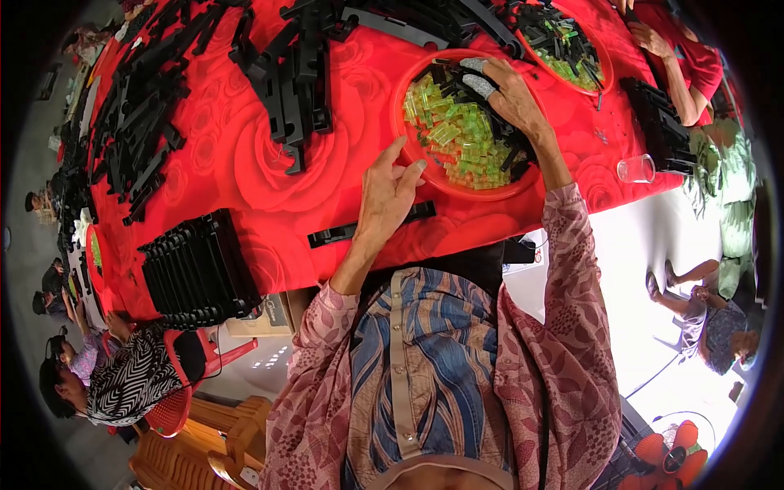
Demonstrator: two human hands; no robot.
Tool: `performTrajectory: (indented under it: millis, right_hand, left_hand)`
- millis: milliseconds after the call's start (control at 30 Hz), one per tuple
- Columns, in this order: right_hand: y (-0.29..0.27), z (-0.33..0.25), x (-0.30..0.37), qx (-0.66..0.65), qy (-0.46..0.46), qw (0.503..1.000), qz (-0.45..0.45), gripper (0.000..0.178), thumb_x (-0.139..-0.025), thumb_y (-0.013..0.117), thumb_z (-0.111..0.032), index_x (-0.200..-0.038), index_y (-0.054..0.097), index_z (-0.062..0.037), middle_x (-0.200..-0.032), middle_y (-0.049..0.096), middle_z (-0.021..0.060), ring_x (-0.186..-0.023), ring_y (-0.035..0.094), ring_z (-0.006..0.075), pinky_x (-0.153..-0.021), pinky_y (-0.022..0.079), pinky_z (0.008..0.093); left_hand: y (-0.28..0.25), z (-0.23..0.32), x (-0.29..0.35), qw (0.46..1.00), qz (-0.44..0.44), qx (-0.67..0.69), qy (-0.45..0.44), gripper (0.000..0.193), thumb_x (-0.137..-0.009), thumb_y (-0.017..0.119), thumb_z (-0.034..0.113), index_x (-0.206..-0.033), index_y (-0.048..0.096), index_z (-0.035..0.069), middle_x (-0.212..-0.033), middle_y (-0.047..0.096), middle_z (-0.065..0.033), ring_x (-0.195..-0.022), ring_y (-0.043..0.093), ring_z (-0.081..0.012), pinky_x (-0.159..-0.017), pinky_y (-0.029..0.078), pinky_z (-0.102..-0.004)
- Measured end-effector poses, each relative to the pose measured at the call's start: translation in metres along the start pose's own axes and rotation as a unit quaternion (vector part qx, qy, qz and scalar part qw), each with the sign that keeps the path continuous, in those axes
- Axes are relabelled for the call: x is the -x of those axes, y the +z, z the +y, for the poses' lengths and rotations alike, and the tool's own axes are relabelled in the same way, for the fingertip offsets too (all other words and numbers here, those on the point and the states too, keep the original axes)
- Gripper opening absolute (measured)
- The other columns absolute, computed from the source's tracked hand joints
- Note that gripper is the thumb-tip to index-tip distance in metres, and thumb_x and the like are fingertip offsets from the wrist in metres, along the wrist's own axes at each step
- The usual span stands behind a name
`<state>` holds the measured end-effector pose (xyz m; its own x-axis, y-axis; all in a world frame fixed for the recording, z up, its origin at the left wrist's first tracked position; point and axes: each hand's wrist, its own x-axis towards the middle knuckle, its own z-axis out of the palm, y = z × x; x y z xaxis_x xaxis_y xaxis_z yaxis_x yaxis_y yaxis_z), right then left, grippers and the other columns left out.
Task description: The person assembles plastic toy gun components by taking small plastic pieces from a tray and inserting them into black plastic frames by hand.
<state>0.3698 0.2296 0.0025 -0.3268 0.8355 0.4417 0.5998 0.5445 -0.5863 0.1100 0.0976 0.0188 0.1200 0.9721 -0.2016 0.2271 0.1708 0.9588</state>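
My left hand [385, 196] hovers over the red tablecloth with its index finger and thumb stretched apart and nothing visible between them. Beneath its wrist lies a long narrow black plastic strip [331, 237]. At a round red tray [441, 189], my right hand [508, 96] reaches over the far right rim. Two of its fingers wear grey wrappings and lie apart above small black pieces [445, 75]; its thumb is hidden. Small clear yellow-green plastic pieces [465, 140] fill most of the tray, with more black ones along the right side.
Left of me stands a row of black strips [200, 269]; loose black strips [298, 86] spread across the far side. A second red tray [606, 77] and a clear cup [636, 169] are at the right. Across there, a person in red [682, 61] works; another person [131, 371] sits left.
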Motion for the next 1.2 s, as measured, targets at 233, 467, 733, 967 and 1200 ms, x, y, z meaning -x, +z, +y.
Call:
performTrajectory:
  millis: [233, 467, 733, 967, 1200]
  right_hand:
    - [0.0, -0.004, 0.003, 0.008, 0.02, 1.0, -0.021, 0.047, -0.08, 0.049, 0.011, -0.125, 0.06, -0.001, -0.126, 0.06, 0.0172, -0.119, 0.053, 0.0379, -0.101, 0.044, 0.0434]
    - [-0.002, 0.002, 0.004, 0.064, -0.083, 0.995, 0.0, 0.031, -0.084, 0.064, -0.004, -0.114, 0.064, -0.0018, -0.11, 0.064, 0.0186, -0.107, 0.057, 0.0417, -0.093, 0.046, 0.0462]
    - [0.004, -0.014, 0.012, 0.05, -0.036, 0.998, -0.003, 0.03, -0.087, 0.065, -0.01, -0.115, 0.064, -0.0024, -0.11, 0.064, 0.0183, -0.108, 0.056, 0.0409, -0.094, 0.045, 0.0466]
    - [0.004, -0.017, 0.014, 0.069, -0.019, 0.997, -0.012, 0.033, -0.084, 0.062, -0.006, -0.116, 0.063, -0.0014, -0.114, 0.064, 0.0207, -0.113, 0.055, 0.0438, -0.103, 0.041, 0.0498]
    - [0.006, -0.016, 0.015, 0.084, -0.045, 0.995, -0.012, 0.032, -0.083, 0.063, -0.006, -0.115, 0.063, -0.0003, -0.116, 0.063, 0.0221, -0.11, 0.055, 0.0453, -0.1, 0.042, 0.0509]
  left_hand:
    - [0.002, -0.002, 0.0, 1.0, 0.007, 0.003, 0.005, 0.06, -0.095, 0.065, 0.023, -0.146, 0.043, 0.0, -0.081, 0.073, -0.0124, -0.077, 0.069, -0.0128, -0.066, 0.049, -0.0242]
    - [0.002, -0.001, -0.001, 1.0, 0.007, 0.002, 0.002, 0.059, -0.095, 0.065, 0.021, -0.146, 0.044, 0.0, -0.075, 0.07, -0.0088, -0.076, 0.068, -0.0126, -0.062, 0.046, -0.0237]
    - [0.003, -0.004, -0.001, 1.0, 0.01, 0.005, 0.011, 0.058, -0.095, 0.065, 0.021, -0.146, 0.045, 0.002, -0.076, 0.071, -0.0094, -0.075, 0.069, -0.0125, -0.06, 0.045, -0.0241]
    - [0.003, -0.004, -0.003, 1.0, 0.01, 0.007, 0.011, 0.057, -0.095, 0.064, 0.02, -0.145, 0.045, 0.0, -0.076, 0.071, -0.0097, -0.078, 0.071, -0.0154, -0.062, 0.048, -0.0242]
    - [0.001, 0.0, -0.001, 1.0, 0.004, 0.008, 0.004, 0.059, -0.095, 0.064, 0.02, -0.146, 0.043, -0.002, -0.084, 0.073, -0.0146, -0.08, 0.072, -0.0186, -0.065, 0.05, -0.0257]
